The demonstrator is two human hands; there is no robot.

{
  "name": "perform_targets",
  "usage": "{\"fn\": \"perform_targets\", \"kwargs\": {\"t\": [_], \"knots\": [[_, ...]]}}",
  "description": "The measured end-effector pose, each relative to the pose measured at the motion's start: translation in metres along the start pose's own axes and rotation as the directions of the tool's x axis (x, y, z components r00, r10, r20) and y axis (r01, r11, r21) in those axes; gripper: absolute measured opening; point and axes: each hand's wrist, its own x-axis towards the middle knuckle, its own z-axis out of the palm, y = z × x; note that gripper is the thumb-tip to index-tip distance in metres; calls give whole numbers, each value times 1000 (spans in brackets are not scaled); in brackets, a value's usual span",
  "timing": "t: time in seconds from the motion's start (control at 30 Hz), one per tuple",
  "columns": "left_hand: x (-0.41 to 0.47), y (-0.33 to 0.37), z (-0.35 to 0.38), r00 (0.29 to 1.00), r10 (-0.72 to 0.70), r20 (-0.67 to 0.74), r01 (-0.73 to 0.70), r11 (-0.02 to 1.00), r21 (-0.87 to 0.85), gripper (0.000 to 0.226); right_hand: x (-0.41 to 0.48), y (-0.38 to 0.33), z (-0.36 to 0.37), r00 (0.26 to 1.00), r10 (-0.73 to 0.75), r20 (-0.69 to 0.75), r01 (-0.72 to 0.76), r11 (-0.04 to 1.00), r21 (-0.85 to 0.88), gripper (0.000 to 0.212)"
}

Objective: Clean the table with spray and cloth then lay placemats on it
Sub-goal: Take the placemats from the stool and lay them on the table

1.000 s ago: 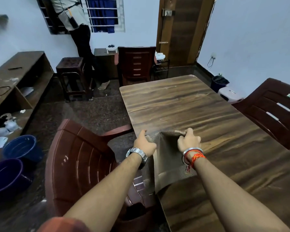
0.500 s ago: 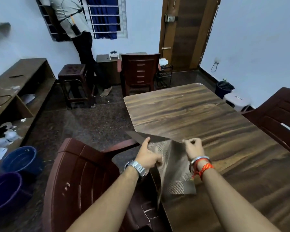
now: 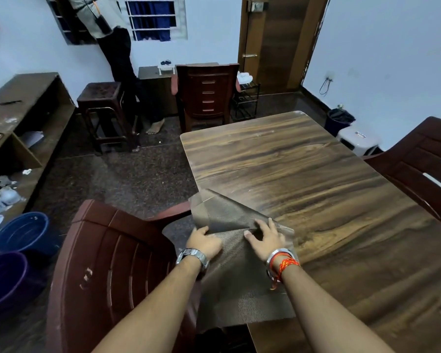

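A brown woven placemat (image 3: 242, 278) lies at the near left edge of the wooden table (image 3: 316, 174), overhanging the edge toward the chair. Its far part (image 3: 222, 212) is raised and folded, curling away from me over the table edge. My left hand (image 3: 204, 242) grips the mat at the fold line on the left side. Fingers spread, my right hand (image 3: 265, 238) rests on the mat at the fold, thumb pointing left. I cannot tell whether this is one mat or a stack. No spray bottle or cloth is in view.
A maroon plastic chair (image 3: 107, 263) stands close at the left, another (image 3: 423, 169) at the right, a third (image 3: 206, 93) beyond the table's far end. Two basins (image 3: 23, 233) sit on the floor at left. A person (image 3: 112, 47) stands by the window near a stool (image 3: 102, 98).
The mat, held up by both hands before, now lies lower on the table edge with its far part flipped outward. My right hand went from pinching to resting with spread fingers.
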Motion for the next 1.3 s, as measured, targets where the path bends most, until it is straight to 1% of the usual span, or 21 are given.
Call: {"fn": "perform_targets", "kwargs": {"t": [0.03,0.1,0.13,0.2,0.3,0.4,0.47,0.57,0.67,0.8,0.83,0.87,0.9,0.93,0.97,1.0,1.03,1.1,1.17,1.2,1.3], "knots": [[-3,-2,-5,999,-3,-49,2,1000,-4,94,1,4,2,995,56,-88,-53,998,39,63],[-6,-9,-14,993,26,-119,-22,999,36,76,4,11,-2,926,262,-271,-215,957,192,67],[-4,-15,-15,990,42,-138,-35,998,54,70,8,17,-5,890,360,-282,-293,922,253,69],[0,-25,-15,991,46,-126,-39,997,60,68,17,27,-10,869,453,-199,-381,870,314,71],[-2,-25,-13,993,34,-117,-35,999,-6,78,28,32,-21,889,448,-96,-367,823,434,67],[-2,-23,-14,986,73,-152,-73,997,7,71,35,34,-33,888,458,-40,-380,780,497,60],[0,-19,-16,977,131,-166,-132,991,4,71,38,26,-43,918,386,-95,-272,785,556,43],[2,-2,-14,965,182,-188,-205,973,-110,71,42,8,-67,901,281,-331,2,760,650,20],[3,11,-10,947,228,-225,-278,935,-221,72,37,-10,-101,801,187,-569,244,766,595,15],[0,10,-3,928,291,-234,-352,890,-288,85,32,-16,-124,688,63,-723,490,694,527,17],[2,6,0,943,273,-190,-319,902,-289,95,32,-9,-121,699,43,-714,481,711,513,18],[3,-1,5,968,223,-118,-247,929,-275,108,34,0,-115,739,25,-673,411,775,480,20],[4,-8,10,989,145,-29,-148,964,-219,116,35,11,-105,795,19,-607,285,871,401,26],[5,-16,16,997,60,52,-55,994,-92,118,36,23,-93,849,17,-528,148,952,268,35],[6,-24,22,994,-13,111,4,997,81,113,34,32,-80,887,22,-461,38,992,121,43],[7,-34,28,989,-43,143,10,975,223,106,30,37,-68,912,25,-409,-32,999,-11,46],[6,-41,33,986,-42,162,-8,954,300,101,25,40,-57,935,2,-354,-49,991,-124,48],[4,-50,43,985,-19,169,-42,937,348,95,14,39,-32,984,-101,-146,54,955,-292,51],[3,-57,53,983,-9,183,-62,924,379,94,1,38,-4,992,-102,77,123,924,-361,56],[2,-58,56,981,-3,195,-75,917,391,95,-5,38,8,987,-71,146,122,920,-373,60],[2,-59,63,972,65,224,-153,902,403,98,-16,42,35,979,2,202,79,917,-391,68]]}}
